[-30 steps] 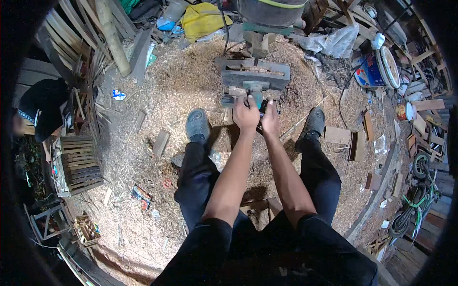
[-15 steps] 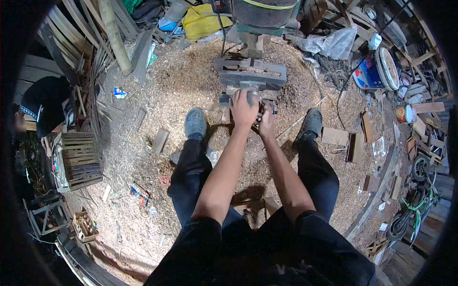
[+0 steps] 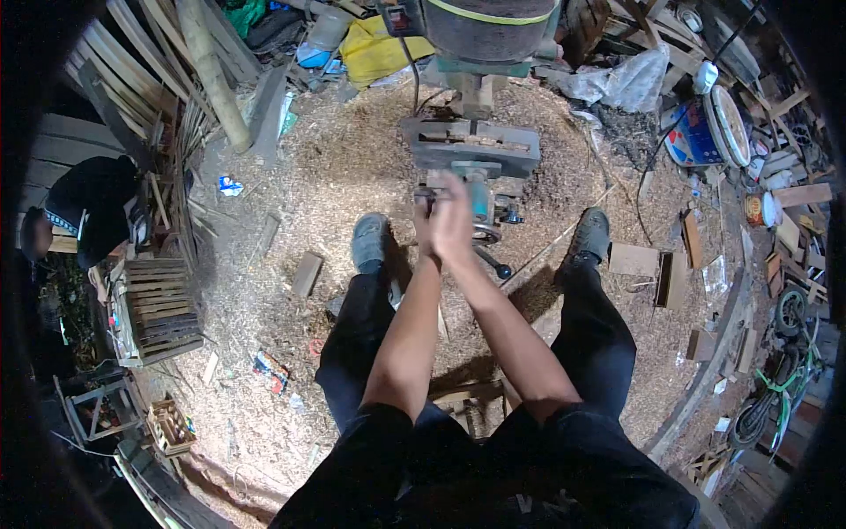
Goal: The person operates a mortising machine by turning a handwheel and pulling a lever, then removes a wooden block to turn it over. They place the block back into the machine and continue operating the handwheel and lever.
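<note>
Both my hands meet at the left side of a machine's green metal carriage [image 3: 477, 198]. My left hand [image 3: 424, 227] is closed at a small dark part, which I cannot make out. Against it lies my right hand [image 3: 453, 225], its fingers smeared by motion. Right of my hands, the carriage has a round handwheel [image 3: 486, 234] and a lever with a black ball knob [image 3: 503, 271]. Behind them is a long grey metal vise [image 3: 476, 159] with wood chips in its slot. The machine's dark round housing [image 3: 489, 31] stands above that.
Wood shavings [image 3: 264, 317] cover the floor around my feet. A slatted crate [image 3: 159, 309] and a person in a dark cap [image 3: 92, 207] are at left. A paint bucket [image 3: 705, 132], scrap boards [image 3: 634, 260] and a small bicycle [image 3: 767, 397] lie to the right.
My hands have moved left off the middle of the carriage, uncovering its green body, handwheel and ball-knob lever. The view has shifted slightly. The person at left remains in place.
</note>
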`<state>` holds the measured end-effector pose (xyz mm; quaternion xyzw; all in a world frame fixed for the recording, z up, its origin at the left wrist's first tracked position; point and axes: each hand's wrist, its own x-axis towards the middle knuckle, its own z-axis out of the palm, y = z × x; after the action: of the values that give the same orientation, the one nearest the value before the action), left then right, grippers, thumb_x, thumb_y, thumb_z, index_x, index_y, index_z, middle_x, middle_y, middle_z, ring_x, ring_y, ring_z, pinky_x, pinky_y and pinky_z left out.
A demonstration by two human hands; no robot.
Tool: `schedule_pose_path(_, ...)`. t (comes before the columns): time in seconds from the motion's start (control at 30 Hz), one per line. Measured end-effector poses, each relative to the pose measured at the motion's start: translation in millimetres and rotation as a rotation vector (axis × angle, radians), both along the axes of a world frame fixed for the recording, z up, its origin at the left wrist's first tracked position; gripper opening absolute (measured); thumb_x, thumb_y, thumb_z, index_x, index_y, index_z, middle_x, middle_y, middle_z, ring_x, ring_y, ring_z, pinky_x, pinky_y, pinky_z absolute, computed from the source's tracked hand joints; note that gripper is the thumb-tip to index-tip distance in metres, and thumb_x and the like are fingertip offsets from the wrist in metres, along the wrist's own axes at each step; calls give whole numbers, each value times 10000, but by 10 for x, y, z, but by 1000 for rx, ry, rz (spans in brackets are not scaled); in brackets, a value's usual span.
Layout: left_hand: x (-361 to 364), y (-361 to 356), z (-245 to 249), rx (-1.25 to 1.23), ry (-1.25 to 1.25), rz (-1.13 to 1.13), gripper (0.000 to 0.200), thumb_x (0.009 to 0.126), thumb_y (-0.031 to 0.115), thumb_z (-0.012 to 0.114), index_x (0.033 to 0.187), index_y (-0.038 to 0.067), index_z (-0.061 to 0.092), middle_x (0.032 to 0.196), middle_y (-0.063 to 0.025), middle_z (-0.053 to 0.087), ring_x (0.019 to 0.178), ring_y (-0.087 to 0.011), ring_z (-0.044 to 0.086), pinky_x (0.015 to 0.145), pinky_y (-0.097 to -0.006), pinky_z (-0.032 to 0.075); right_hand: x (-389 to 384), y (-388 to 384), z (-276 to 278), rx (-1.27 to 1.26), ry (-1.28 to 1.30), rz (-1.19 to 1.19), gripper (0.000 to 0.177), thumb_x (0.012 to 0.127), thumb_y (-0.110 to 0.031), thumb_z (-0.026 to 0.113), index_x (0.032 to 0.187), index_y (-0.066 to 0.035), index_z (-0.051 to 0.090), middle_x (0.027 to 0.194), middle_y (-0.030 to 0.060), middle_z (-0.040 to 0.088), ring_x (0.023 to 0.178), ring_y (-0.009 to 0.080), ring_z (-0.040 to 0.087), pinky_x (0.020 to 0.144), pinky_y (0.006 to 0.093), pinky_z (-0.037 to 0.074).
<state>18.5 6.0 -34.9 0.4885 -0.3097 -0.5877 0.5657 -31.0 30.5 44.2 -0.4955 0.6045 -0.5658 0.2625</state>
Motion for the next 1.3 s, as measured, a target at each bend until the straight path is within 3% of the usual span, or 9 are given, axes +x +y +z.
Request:
schedule_pose_path(0.13, -171, 109, -169, 213, 111, 164, 265, 926, 259, 575, 737, 74, 582, 667, 26, 484, 624, -113, 445, 583, -270, 366, -497, 129, 18, -124, 309, -275, 285, 965, -206, 435, 1053, 28, 571, 1007, 199, 629, 951, 339, 597, 854, 433, 450)
schedule_pose_path(0.37, -166, 354, 82, 234, 97, 130, 225, 916, 247, 575, 771, 77, 552, 669, 9, 498, 585, -101, 469, 530, -269, 383, -762, 356, -835, 192, -122, -292, 349, 975, -291, 427, 949, 17, 589, 797, 175, 599, 731, 226, 589, 670, 374, 476)
schedule_pose_path(0.57, -230, 389, 398, -295, -844, 86, 299, 934, 257, 523, 841, -13, 612, 736, -194, 615, 655, -352, 578, 663, -438, 464, -930, 333, -800, 614, -365, -292, 502, 967, -505, 386, 965, -68, 634, 852, 77, 625, 722, 191, 585, 672, 347, 493)
schedule_pose_path(0.67, -396, 199, 572, -310, -1037, -86, 323, 926, 276, 526, 771, 21, 649, 742, -256, 606, 651, -418, 583, 632, -449, 467, -716, 348, -907, 357, -1225, -221, 533, 953, -547, 368, 972, -83, 630, 845, 83, 637, 737, 202, 608, 644, 361, 501)
schedule_pose_path(0.8, -443, 202, 412, -300, -1048, -18, 301, 837, 260, 550, 714, 9, 661, 694, -219, 632, 640, -419, 617, 641, -482, 492, -773, 282, -1880, 223, -1388, -111, 457, 969, -483, 380, 857, -77, 557, 721, 74, 562, 694, 238, 576, 672, 405, 476)
schedule_pose_path(0.97, -276, 181, 65, -92, -496, 25, 317, 844, 183, 549, 619, -37, 581, 557, -86, 555, 505, -206, 529, 497, -361, 399, -624, 316, -1282, 55, 382, -584, 314, 899, -272, 428, 849, 5, 567, 642, 165, 559, 532, 416, 506, 607, 513, 441)
schedule_pose_path(1.1, -323, 124, -273, 88, 244, 349, 324, 860, 155, 536, 547, 117, 460, 530, 4, 417, 478, -119, 391, 468, -288, 296, -635, 267, -323, 563, 163, -254, 329, 891, -176, 411, 880, 52, 648, 836, 295, 621, 843, 404, 626, 759, 454, 471)
schedule_pose_path(1.23, -161, 187, -94, 42, 13, 96, 344, 879, 183, 574, 570, 52, 497, 549, -12, 439, 499, -131, 445, 481, -312, 343, -639, 319, -852, 263, -149, -437, 420, 924, -313, 419, 842, 40, 630, 813, 234, 645, 763, 376, 602, 735, 444, 467)
schedule_pose_path(1.3, -178, 204, 113, -132, -413, -34, 318, 894, 175, 588, 633, 8, 520, 590, -26, 483, 558, -134, 461, 528, -321, 372, -558, 154, -1472, 157, -853, -649, 463, 956, -393, 393, 928, 11, 618, 901, 176, 646, 815, 325, 589, 767, 424, 467)
